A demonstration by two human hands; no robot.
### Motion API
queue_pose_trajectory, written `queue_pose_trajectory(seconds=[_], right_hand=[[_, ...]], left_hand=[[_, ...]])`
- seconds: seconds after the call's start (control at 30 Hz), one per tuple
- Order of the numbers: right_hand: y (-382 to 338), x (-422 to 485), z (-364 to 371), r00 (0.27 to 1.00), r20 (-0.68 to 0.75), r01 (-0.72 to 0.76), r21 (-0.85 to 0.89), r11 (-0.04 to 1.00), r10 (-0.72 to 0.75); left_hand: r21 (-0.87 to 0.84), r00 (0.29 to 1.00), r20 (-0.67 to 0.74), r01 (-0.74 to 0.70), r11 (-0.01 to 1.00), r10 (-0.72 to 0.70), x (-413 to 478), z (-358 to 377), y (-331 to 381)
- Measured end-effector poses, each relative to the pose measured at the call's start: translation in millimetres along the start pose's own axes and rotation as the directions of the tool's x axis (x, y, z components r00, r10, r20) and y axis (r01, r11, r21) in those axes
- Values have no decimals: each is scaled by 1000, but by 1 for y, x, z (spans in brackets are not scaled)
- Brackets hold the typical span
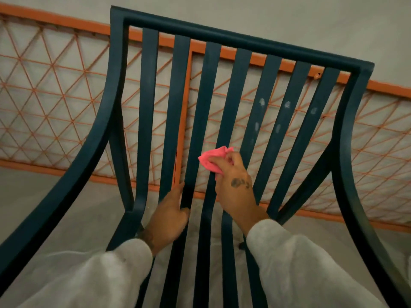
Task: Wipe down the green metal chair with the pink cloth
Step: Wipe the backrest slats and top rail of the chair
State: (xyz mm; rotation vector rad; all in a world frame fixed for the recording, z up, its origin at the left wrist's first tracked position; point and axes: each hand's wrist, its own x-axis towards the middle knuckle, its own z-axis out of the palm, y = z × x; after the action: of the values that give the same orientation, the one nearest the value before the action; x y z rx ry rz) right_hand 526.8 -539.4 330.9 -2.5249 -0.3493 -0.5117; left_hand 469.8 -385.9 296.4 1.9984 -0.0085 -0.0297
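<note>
Against the chair's slatted back, mid-wipe with the pink cloth.

Low on the back of the green metal chair [231, 90], my right hand [235, 187] has the pink cloth [213, 158] bunched in its fingers and pressed to one of the middle slats, while my left hand [171, 216] is curled around a slat just left of it, near where the back meets the seat, steadying the frame. I judge I'm partway through the backrest: pale smudges [262, 102] show higher up on the slats to the right of the cloth (they look like dried spots, though I can't tell what they are). Next I'd want to carry the cloth up and rightward onto those marks, rubbing firmly along each slat, with my left hand bracing the chair.
</note>
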Motion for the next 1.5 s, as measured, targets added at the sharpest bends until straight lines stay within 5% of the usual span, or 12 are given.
queue_pose_trajectory(seconds=[0.23,0.57,0.7,0.8,1.0,1.07,1.13,1.2,1.27,1.37,1.5], right_hand=[[20,-71,49,938,323,-157,83,984,123],[7,-126,29,820,526,-361,169,917,227],[20,-119,42,849,486,-266,53,963,208],[24,-105,51,821,487,-334,-18,943,299],[12,-124,33,825,503,-357,110,928,257],[7,-126,13,768,570,-465,182,866,293],[3,-129,-1,636,701,-605,191,773,324],[7,-116,-25,629,715,-654,274,705,305],[7,-90,-54,732,602,-638,445,628,317],[-5,-27,-103,904,273,-421,697,580,328],[-29,60,-154,950,-203,-50,656,753,239]], left_hand=[[417,992,95,41,908,-88,-47,52,-70],[375,997,12,69,924,-79,-44,64,-81],[383,995,-7,94,919,-99,-46,66,-76],[419,991,30,104,902,-128,-46,63,-73],[457,987,65,99,884,-145,-44,59,-65],[465,991,60,81,882,-123,-43,61,-64],[478,987,67,97,873,-147,-47,61,-69],[465,988,52,106,879,-147,-46,61,-70],[445,984,41,139,885,-175,-45,60,-68],[444,975,63,166,880,-215,-38,60,-65],[471,966,82,179,864,-245,-36,58,-63]])
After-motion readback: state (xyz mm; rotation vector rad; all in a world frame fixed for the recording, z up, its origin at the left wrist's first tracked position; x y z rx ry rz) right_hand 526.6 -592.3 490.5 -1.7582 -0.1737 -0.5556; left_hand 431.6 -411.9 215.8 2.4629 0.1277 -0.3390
